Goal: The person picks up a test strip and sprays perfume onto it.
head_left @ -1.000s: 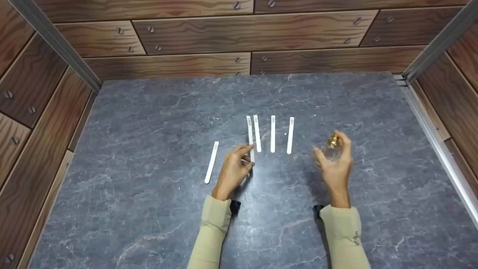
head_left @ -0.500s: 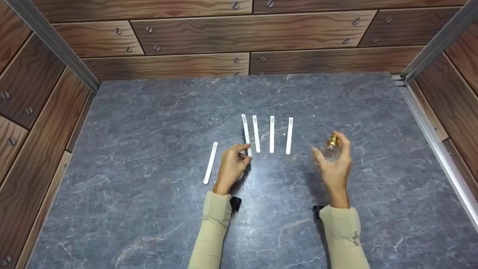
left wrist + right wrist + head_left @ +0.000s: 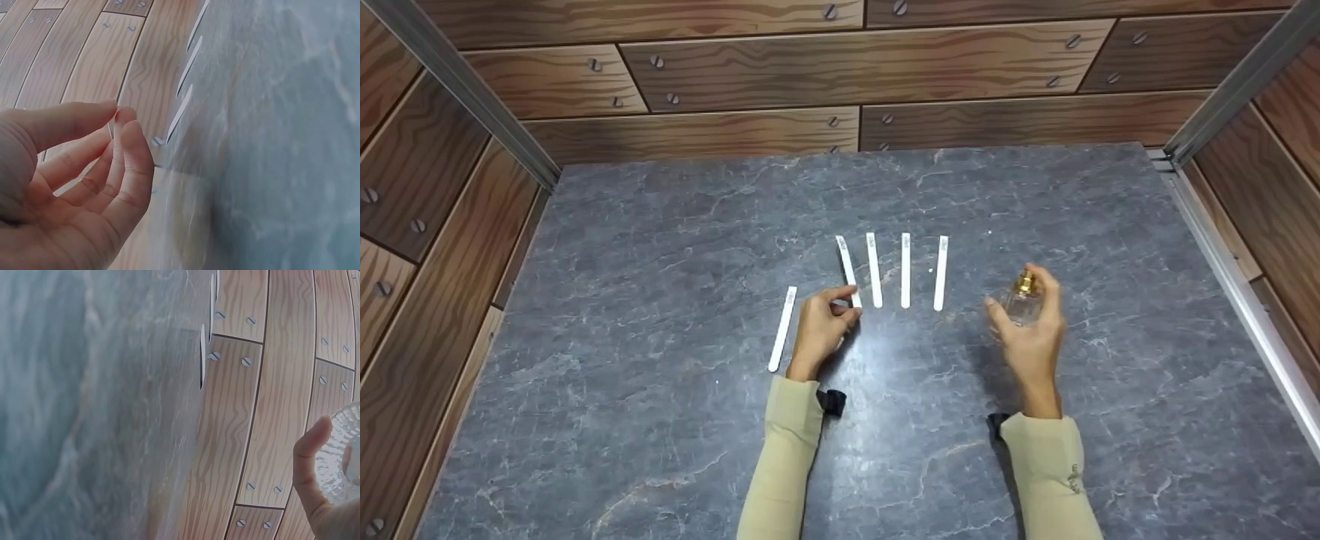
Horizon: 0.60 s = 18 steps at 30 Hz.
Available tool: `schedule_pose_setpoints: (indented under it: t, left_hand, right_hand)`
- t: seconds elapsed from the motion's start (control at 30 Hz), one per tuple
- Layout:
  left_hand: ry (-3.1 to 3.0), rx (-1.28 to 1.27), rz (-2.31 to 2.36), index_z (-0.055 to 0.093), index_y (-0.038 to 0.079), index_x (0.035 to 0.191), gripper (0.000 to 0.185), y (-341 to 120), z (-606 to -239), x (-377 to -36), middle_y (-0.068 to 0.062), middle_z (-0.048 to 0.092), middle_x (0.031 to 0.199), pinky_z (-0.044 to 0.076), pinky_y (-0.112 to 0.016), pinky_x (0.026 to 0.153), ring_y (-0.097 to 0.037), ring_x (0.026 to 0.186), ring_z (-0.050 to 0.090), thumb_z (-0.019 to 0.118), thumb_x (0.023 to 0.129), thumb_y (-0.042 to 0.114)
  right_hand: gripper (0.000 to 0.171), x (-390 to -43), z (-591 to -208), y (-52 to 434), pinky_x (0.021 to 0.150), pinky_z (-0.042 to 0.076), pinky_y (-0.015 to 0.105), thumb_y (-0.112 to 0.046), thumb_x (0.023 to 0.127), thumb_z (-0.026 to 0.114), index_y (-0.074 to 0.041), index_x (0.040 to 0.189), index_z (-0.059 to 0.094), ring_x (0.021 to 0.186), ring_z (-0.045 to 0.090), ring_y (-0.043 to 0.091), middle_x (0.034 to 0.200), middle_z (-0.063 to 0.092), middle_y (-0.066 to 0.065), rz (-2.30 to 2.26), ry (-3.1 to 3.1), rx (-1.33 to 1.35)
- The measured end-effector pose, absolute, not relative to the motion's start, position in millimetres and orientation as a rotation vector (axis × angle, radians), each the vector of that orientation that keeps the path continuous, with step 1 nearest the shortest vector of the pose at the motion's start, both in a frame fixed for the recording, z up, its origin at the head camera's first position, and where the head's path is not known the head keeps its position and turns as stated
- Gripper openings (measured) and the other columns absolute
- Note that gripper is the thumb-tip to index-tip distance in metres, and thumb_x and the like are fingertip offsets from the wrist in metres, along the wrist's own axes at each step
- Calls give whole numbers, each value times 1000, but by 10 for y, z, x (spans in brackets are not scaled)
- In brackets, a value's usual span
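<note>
My left fingers [image 3: 840, 294] pinch the nearest strip [image 3: 848, 271]; my right hand [image 3: 1030, 330] grips the perfume bottle [image 3: 1021, 300]. Likely next: spraying the strip.

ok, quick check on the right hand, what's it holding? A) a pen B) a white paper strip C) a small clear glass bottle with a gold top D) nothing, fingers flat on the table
C: in the head view the right hand is curled round a small clear glass bottle with a gold top, while the left hand pinches a white strip.
</note>
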<state>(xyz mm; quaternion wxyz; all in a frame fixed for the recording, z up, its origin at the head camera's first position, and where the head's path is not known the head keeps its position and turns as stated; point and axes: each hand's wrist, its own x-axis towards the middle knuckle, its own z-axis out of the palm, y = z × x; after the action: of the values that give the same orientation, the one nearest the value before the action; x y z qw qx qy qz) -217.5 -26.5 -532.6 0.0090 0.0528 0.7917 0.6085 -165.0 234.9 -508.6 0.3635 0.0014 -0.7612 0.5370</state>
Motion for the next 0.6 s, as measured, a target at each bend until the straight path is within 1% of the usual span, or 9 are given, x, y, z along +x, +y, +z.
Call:
schedule_pose_setpoints:
  t: [0.17, 0.33, 0.47, 0.6]
  left_hand:
    - [2432, 102, 1913, 68, -11, 121, 35, -281, -5318, -2204, -19, 71, 102, 48, -17, 52, -9, 67, 65, 68, 86, -10]
    - [2438, 49, 1909, 68, -11, 120, 33, -292, -5331, -2225, -20, 72, 102, 45, -15, 51, -7, 66, 63, 68, 87, -9]
    - [2455, 12, 1885, 69, -10, 120, 32, -293, -5334, -2246, -21, 72, 103, 50, -17, 56, -14, 71, 69, 67, 88, -8]
    - [2441, -20, 1895, 68, -13, 118, 31, -285, -5336, -2273, -22, 71, 102, 57, -23, 64, -21, 75, 72, 65, 88, -9]
  right_hand:
    - [65, -1655, -5101, 2350, 86, 44, 20, 18, 75, 76, 10, 133, 51, 96, 55, 7, 107, 59, 1, 1392, -1958, 13]
    - [64, -1644, -5071, 2328, 87, 44, 19, 20, 74, 75, 12, 132, 50, 97, 55, 6, 108, 59, 1, 1384, -1953, 16]
    - [63, -1636, -5050, 2311, 87, 44, 17, 22, 73, 74, 14, 131, 49, 98, 55, 4, 109, 60, 1, 1376, -1958, 7]
    - [64, -1657, -5093, 2332, 88, 44, 18, 23, 73, 74, 14, 131, 50, 98, 55, 4, 109, 59, -3, 1376, -1955, -2]
